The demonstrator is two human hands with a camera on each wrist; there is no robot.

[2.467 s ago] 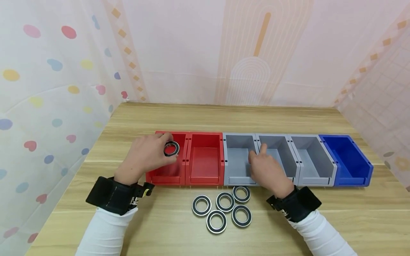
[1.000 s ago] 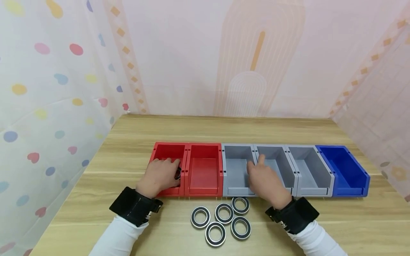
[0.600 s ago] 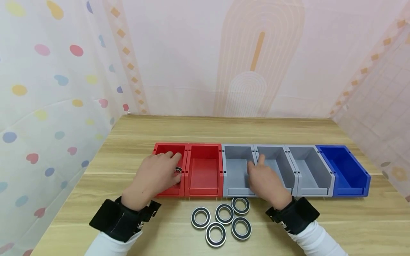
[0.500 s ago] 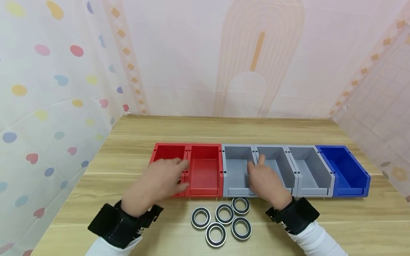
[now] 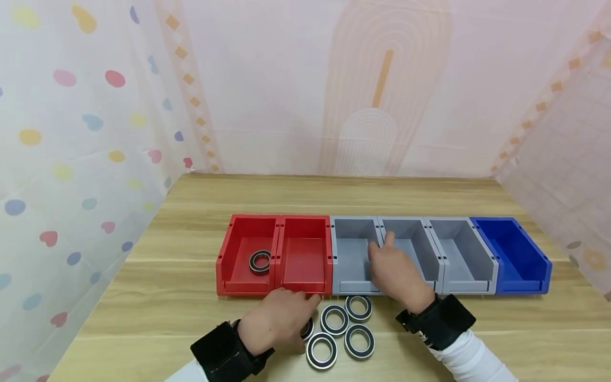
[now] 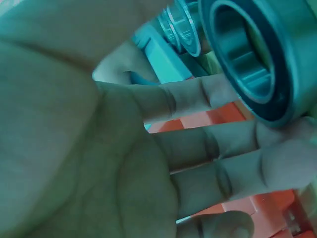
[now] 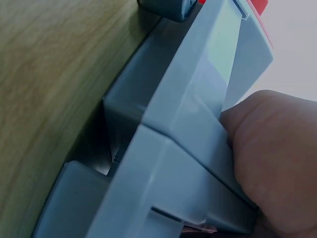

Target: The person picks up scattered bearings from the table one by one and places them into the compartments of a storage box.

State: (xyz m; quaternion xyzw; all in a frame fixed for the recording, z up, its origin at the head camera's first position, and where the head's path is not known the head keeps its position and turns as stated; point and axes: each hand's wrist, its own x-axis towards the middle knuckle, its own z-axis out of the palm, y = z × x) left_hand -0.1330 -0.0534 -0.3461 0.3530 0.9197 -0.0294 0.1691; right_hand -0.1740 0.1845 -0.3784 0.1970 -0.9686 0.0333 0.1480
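Note:
My left hand point(image 5: 281, 321) is over the leftmost bearing point(image 5: 307, 330) on the table, its fingers spread and partly hiding it. In the left wrist view the fingers are extended, with a bearing point(image 6: 282, 64) beside the fingertips. Several more black-and-silver bearings point(image 5: 322, 351) lie to its right. Another bearing point(image 5: 260, 261) lies flat in the leftmost red bin point(image 5: 245, 289). My right hand point(image 5: 398, 270) grips the divider between the first grey bin point(image 5: 353, 286) and the second grey bin point(image 5: 409, 225), thumb on one side and index finger on the other.
The bins stand joined in a row. A second red bin point(image 5: 305, 286) comes before the grey ones, then a third grey bin point(image 5: 470, 286) and a blue bin point(image 5: 522, 286). Patterned cloth point(image 5: 267, 95) hangs behind the wooden table point(image 5: 157, 297).
My left hand has let go of a bearing in the leftmost red bin and moved down and right to the bearings on the table. My right hand has stayed on the grey bins.

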